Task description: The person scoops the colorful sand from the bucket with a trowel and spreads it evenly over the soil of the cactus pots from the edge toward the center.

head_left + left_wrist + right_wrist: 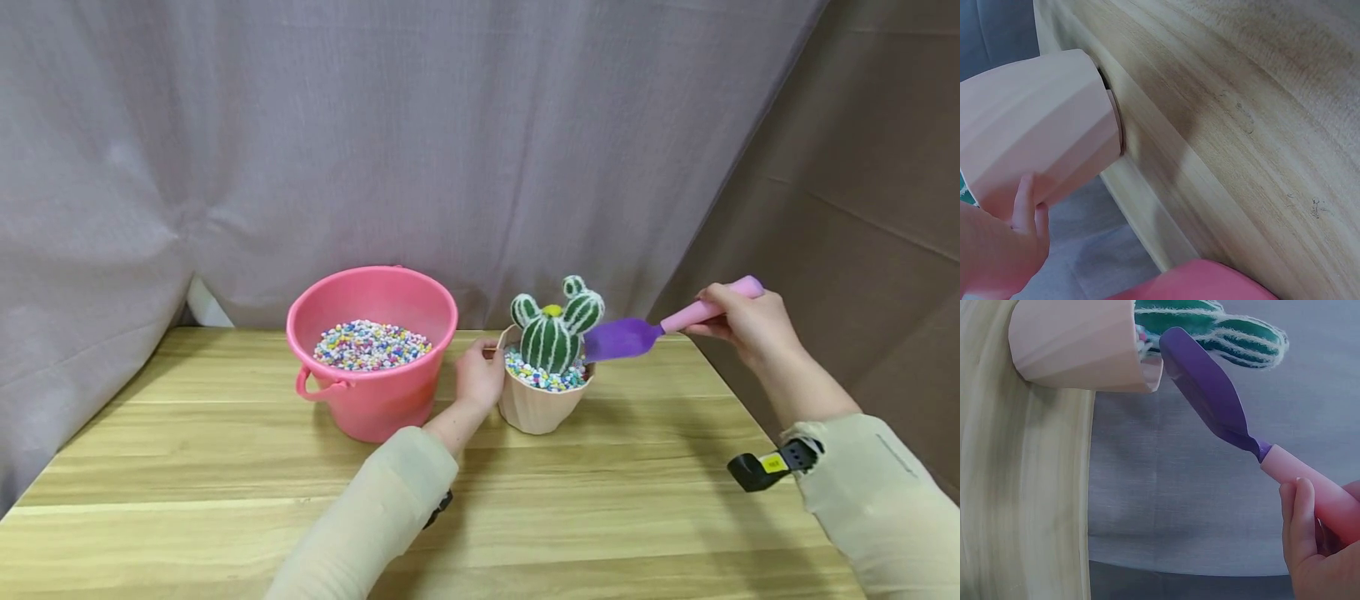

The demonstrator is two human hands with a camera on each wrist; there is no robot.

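A beige ribbed pot (542, 407) stands on the wooden table (225, 467), holding a green toy cactus (557, 329) bedded in coloured pebbles (542, 377). My left hand (480, 375) grips the pot's left rim; the left wrist view shows fingers (1025, 203) on the pot wall (1035, 125). My right hand (738, 321) holds the pink handle (708, 307) of a small shovel, its purple blade (622, 339) tilted over the pot's right edge. In the right wrist view the blade (1207, 390) reaches the pot (1079, 347) beside the cactus (1235, 331).
A pink bucket (375, 354) with colourful pebbles (371, 343) stands just left of the pot; its rim (1197, 281) shows in the left wrist view. A grey curtain (375, 125) hangs behind the table. The table's right edge (738, 400) lies below my right hand.
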